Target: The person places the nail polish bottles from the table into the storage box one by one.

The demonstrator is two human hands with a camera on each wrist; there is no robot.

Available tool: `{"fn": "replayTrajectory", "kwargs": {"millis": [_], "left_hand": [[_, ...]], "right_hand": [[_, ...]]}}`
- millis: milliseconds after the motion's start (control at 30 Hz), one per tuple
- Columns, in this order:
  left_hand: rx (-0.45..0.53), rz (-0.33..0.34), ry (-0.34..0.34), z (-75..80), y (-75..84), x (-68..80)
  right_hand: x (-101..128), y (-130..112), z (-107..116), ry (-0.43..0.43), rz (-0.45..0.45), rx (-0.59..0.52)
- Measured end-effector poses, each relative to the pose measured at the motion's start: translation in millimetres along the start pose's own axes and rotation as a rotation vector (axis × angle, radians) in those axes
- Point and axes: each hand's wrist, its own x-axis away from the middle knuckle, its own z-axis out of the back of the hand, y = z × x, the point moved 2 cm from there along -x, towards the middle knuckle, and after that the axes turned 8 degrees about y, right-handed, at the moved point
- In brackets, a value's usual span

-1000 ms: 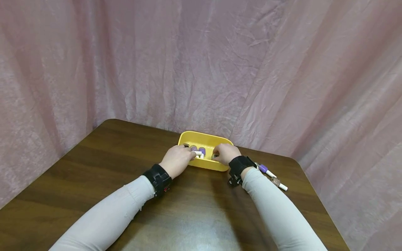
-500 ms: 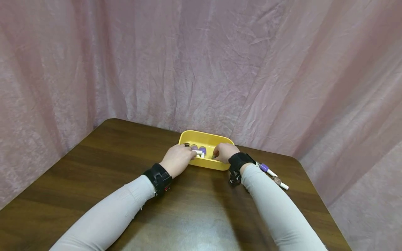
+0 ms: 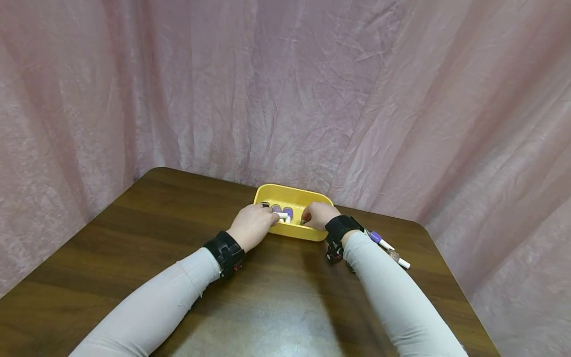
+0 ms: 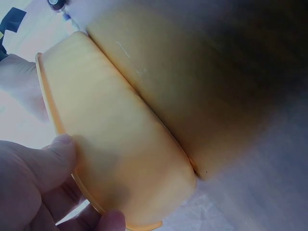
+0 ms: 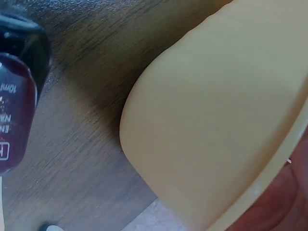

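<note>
A yellow plastic tray [image 3: 292, 233] stands at the back of the table, with several small nail polish bottles inside. Two purple ones, including this nail polish bottle [image 3: 288, 213], have white caps. My left hand [image 3: 252, 225] grips the tray's left end; in the left wrist view its thumb [image 4: 62, 149] lies against the outer wall at the rim. Curled down inside the right end, my right hand [image 3: 320, 216] pinches a small brownish nail polish bottle [image 3: 303, 222], mostly hidden by the fingers. In the right wrist view those fingers [image 5: 274, 202] show behind the rim.
Right of the tray, beside my right forearm, lie a purple nail polish bottle [image 3: 376, 237] and a glittery brown nail polish bottle [image 3: 394, 255] with white caps. A dark red bottle [image 5: 17, 106] lies close by the tray. A pink curtain [image 3: 294, 99] hangs behind the table.
My right fingers have sunk slightly lower over the small bottle, which now shows less. The left hand keeps its place on the tray; the view has shifted a little.
</note>
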Motion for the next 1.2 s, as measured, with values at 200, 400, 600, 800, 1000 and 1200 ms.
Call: {"fn": "replayTrajectory", "kwargs": {"millis": [200,400,600,800,1000,1200], "left_hand": [[0.001,0.004,0.005,1.8,0.7,0.8],[-0.003,0.001,0.011,2.6,0.5,0.6],[0.000,-0.010,0.017,4.0,0.0,1.1],[0.001,-0.001,-0.005,3.3,0.8,1.0],[0.011,0.011,-0.007,3.4,2.1,0.3],[0.008,0.020,-0.021,1.7,1.7,-0.3]], "right_hand": [[3,2,0,0.021,0.007,-0.002],[15,0,10,0.126,0.010,-0.024],[31,1,20,0.225,0.015,-0.018],[52,6,25,0.319,0.030,-0.012],[78,12,29,0.410,0.023,0.020],[99,18,30,0.460,0.028,0.033]]}}
